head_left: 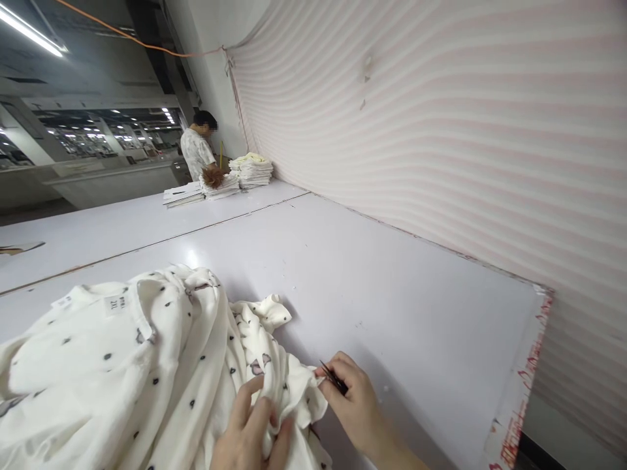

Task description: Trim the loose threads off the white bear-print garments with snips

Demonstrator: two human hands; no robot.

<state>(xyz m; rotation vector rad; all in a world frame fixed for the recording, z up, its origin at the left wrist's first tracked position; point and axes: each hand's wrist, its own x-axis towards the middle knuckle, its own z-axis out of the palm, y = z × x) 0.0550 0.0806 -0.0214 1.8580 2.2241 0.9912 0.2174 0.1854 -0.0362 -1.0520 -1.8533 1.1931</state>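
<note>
A white garment [186, 365] with dark dots and a few pinkish motifs lies bunched on the table, its collar label reading 2XL. My left hand [252, 424] is closed on its folds near the bottom of the view, fingers bent into the cloth. At the garment's right edge, my right hand [353, 398] is closed round small black thread snips [337, 378], whose pointed tip sticks out toward the upper left. The thumb and forefinger of that hand also meet the cloth's edge. Part of the snips is hidden in the palm.
The pale table [392, 313] has a seam across it and a taped right edge. A striped sheet [431, 130] hangs along its far side. Farther back, a person [196, 147] stands by folded cloth stacks [252, 171]. An orange cord [147, 44] runs overhead.
</note>
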